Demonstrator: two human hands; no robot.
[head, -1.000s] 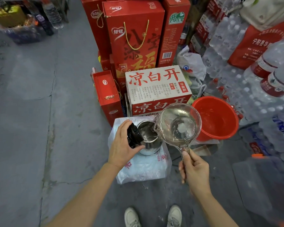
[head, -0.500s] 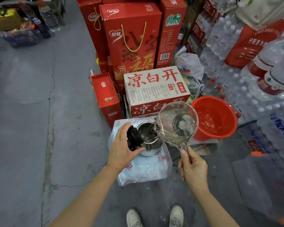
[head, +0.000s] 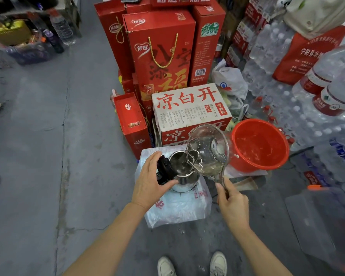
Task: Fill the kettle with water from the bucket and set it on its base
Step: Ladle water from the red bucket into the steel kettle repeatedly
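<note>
A steel kettle (head: 184, 181) stands on a white plastic bag (head: 177, 208) on the floor. My left hand (head: 150, 181) holds its black lid (head: 166, 169) tipped open. My right hand (head: 232, 206) grips the handle of a clear plastic ladle (head: 207, 152), tilted steeply leftward over the kettle's mouth, and water runs from its lip into the kettle. The red bucket (head: 260, 145) sits just right of the ladle with a little water in it. The kettle's base is hidden.
A white carton (head: 189, 110) with red lettering and tall red gift boxes (head: 159, 52) stand right behind the kettle. Packs of bottled water (head: 307, 108) fill the right side. A clear water jug (head: 325, 222) lies at the lower right. My shoes (head: 191, 263) are below.
The ladle has tilted further toward the kettle and less water is left in it. My left hand keeps the lid open in the same place.
</note>
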